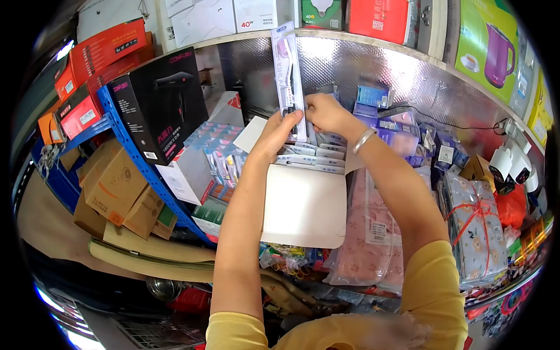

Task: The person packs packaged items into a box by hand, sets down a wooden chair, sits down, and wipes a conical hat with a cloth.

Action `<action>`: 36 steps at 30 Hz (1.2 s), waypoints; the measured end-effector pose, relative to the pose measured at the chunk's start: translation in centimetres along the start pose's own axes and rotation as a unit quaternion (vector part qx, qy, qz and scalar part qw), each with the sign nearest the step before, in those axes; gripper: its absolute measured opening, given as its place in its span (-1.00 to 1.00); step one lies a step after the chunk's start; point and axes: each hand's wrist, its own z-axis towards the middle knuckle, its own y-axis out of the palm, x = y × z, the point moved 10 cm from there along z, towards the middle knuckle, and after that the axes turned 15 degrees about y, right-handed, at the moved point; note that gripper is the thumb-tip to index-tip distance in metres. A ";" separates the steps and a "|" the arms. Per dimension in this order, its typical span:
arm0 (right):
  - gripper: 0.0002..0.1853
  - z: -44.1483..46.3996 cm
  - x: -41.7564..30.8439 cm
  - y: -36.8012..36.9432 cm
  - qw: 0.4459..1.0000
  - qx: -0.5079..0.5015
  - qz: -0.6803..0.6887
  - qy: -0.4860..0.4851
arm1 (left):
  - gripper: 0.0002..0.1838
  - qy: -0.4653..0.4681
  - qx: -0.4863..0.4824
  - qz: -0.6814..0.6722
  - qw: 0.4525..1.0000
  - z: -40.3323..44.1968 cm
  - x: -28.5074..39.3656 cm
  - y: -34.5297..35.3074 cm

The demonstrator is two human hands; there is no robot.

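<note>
My left hand (279,135) is closed round the lower part of a packaged toothbrush (286,70), which stands nearly upright in its clear blister pack. Below it sits an open white carton (305,204), its front flap hanging down. Inside the carton several more toothbrush packs (312,158) are lined up in rows. My right hand (328,114) is over the carton's back right, beside the held pack. Its fingers are curled together, and whatever lies between them is hidden. A silver bangle (365,140) circles the right wrist.
Left of the carton stand clear-packed toothbrushes (224,154) and a black hair dryer box (160,105). Purple boxes (408,131) are to the right. Pink wrapped cloth packs (376,227) and a ribbon-tied bundle (475,224) lie nearer. A shelf edge (356,38) runs along the back.
</note>
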 end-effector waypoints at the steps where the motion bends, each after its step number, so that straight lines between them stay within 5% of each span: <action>1: -0.71 0.3 0.4 -0.3 0.999 0.043 -0.008 -0.025 | -0.50 -0.003 0.001 -0.001 1.000 0.0 0.0 0.0; 7: -0.74 -0.5 4.6 -2.4 0.977 0.118 0.165 0.072 | -0.49 -0.009 -0.008 -0.008 1.000 -0.2 -0.1 0.0; 9: -0.74 -1.0 5.0 1.8 0.992 -0.031 0.104 0.058 | -0.50 -0.013 -0.009 -0.002 1.000 -0.1 0.1 0.2; 10: -0.66 -1.3 4.2 3.0 0.993 -0.029 -0.110 -0.014 | -0.51 -0.019 -0.007 0.004 1.000 -0.2 0.0 0.1; 11: -0.66 -1.8 3.8 3.1 0.994 -0.028 -0.109 -0.013 | -0.51 -0.026 -0.004 0.010 1.000 -0.3 0.0 0.0; 13: -0.50 -2.4 2.9 2.7 0.991 0.020 -0.129 0.005 | -0.52 -0.025 -0.004 0.016 1.000 -0.3 -0.2 -0.1; 14: -0.47 -3.0 1.6 1.6 0.995 0.081 -0.032 -0.054 | -0.53 -0.019 -0.006 0.010 1.000 -0.3 0.0 0.0; 15: -0.47 -2.9 1.6 1.5 0.995 0.081 -0.031 -0.054 | -0.53 -0.013 -0.008 0.004 1.000 -0.3 0.2 0.1; 18: -0.65 -5.5 -1.9 -2.1 0.928 0.290 -0.020 -0.233 | -0.55 0.012 -0.013 -0.003 1.000 -0.1 0.5 0.2; 19: -0.65 -5.5 -1.4 -1.9 0.929 0.289 -0.020 -0.232 | -0.55 0.010 -0.012 -0.003 1.000 -0.1 0.4 0.1; 21: -0.74 -3.6 1.2 3.3 0.926 0.131 -0.323 -0.143 | -0.56 0.006 0.007 0.010 1.000 -0.1 0.6 -0.1; 23: -0.78 -3.2 2.4 4.0 0.940 0.065 -0.311 -0.122 | -0.54 0.009 0.022 0.012 1.000 -0.1 0.5 -0.2; 25: -0.76 -2.1 2.6 1.0 0.993 0.073 -0.070 -0.067 | -0.54 0.018 0.026 0.059 0.998 0.3 0.1 -0.7; 26: -0.65 -2.8 1.9 -1.2 0.970 0.118 0.165 -0.132 | -0.52 0.017 0.021 0.068 0.997 0.0 0.8 -0.2; 27: -0.57 -2.4 1.4 -2.2 0.931 0.054 0.340 -0.118 | -0.52 0.017 0.020 0.068 0.997 0.1 0.6 -0.1; 30: -0.62 -2.1 1.3 -2.2 0.926 -0.044 0.375 0.017 | -0.44 0.083 -0.069 0.170 0.979 0.5 0.7 1.2; 32: -0.69 -2.5 -0.3 -3.2 0.939 0.014 0.339 -0.058 | -0.43 0.107 -0.066 0.176 0.976 0.7 0.7 1.4; 36: -0.78 -2.9 1.6 -6.9 0.897 0.159 0.409 -0.054 | -0.49 0.109 -0.024 0.187 0.976 0.4 1.0 0.8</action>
